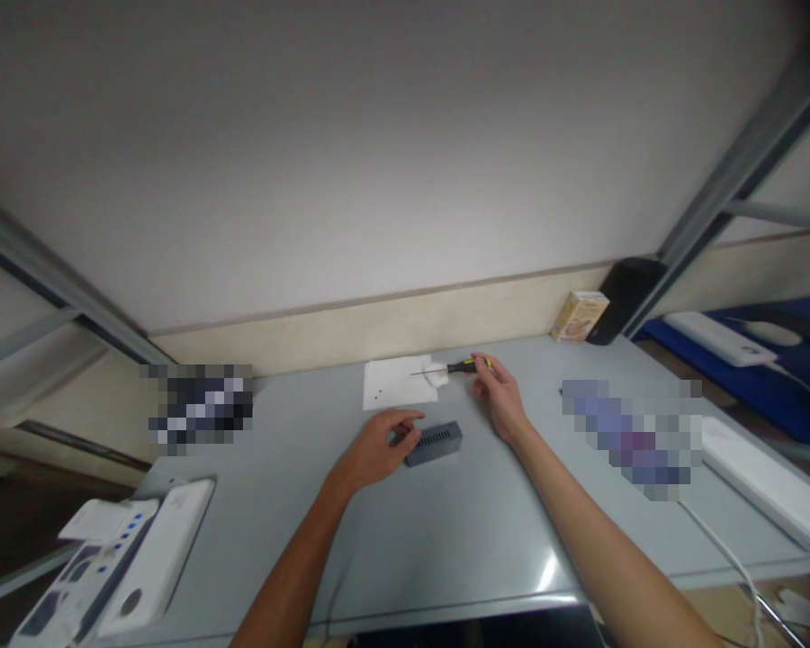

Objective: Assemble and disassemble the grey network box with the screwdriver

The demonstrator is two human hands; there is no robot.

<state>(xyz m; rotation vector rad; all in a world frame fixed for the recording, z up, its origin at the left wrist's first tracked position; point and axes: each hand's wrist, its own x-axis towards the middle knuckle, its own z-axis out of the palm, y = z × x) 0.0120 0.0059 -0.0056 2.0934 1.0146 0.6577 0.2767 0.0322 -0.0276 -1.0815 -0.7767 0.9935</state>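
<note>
My left hand curls round the left end of a small dark grey box with a row of slots, which lies on the table. The thumb rests against it, while the index finger reaches out above. Between the fingers of my right hand is a screwdriver with a black and yellow handle. Its thin shaft points left, over a white sheet of paper. Several tiny dark pieces, perhaps screws, lie on the sheet. Something small and white sits behind the shaft, its kind unclear.
At the back right of the grey table stand a yellowish carton and a black upright object. White boxes lie at the left edge. A long white object and a white cable are at the right, near blurred-out items.
</note>
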